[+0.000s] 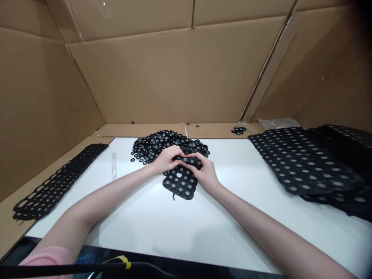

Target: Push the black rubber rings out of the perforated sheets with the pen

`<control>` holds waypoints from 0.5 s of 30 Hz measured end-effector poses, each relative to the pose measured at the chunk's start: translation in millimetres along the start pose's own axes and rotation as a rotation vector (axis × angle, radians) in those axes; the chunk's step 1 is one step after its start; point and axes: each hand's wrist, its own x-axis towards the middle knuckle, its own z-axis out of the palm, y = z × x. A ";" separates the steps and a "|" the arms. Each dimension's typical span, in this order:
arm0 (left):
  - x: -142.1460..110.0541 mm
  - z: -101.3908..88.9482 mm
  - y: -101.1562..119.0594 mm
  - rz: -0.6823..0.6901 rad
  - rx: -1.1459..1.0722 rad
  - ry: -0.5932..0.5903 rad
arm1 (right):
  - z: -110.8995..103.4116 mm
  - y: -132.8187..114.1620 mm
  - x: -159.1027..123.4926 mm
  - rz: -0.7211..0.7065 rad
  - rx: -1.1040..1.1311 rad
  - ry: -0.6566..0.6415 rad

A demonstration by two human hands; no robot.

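Note:
Both my hands grip a black rubber sheet (180, 184) dotted with rows of pale round spots. Its upper part is bent over between my fingers, and its lower part hangs down toward me over the white board. My left hand (169, 159) pinches the bent edge from the left, fingers closed. On the right, my right hand (205, 170) closes thumb and fingers on the same edge. The fingertips of the two hands meet near the middle. Right behind them lies a heap of small black rings (157, 143), partly hidden by my hands.
Large black dotted sheets (305, 162) lie stacked at the right. A strip of black sheet with open holes (61, 178) lies at the left, near a clear tube (114, 166). A small ring cluster (238, 130) sits at the back. Cardboard walls (162, 77) enclose the white board (139, 221).

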 end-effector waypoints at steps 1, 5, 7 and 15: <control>0.2 0.1 -0.3 0.001 0.004 -0.007 | -0.1 -0.5 -0.1 0.001 -0.003 -0.003; 1.0 0.1 0.0 0.002 0.016 -0.030 | 0.0 -0.8 -0.2 -0.007 -0.009 -0.011; 1.2 0.3 0.6 -0.006 0.025 -0.035 | 0.5 0.3 0.0 -0.010 -0.015 -0.024; 2.7 -0.7 -1.5 -0.031 -0.016 -0.019 | 1.0 1.8 1.0 -0.007 -0.033 -0.022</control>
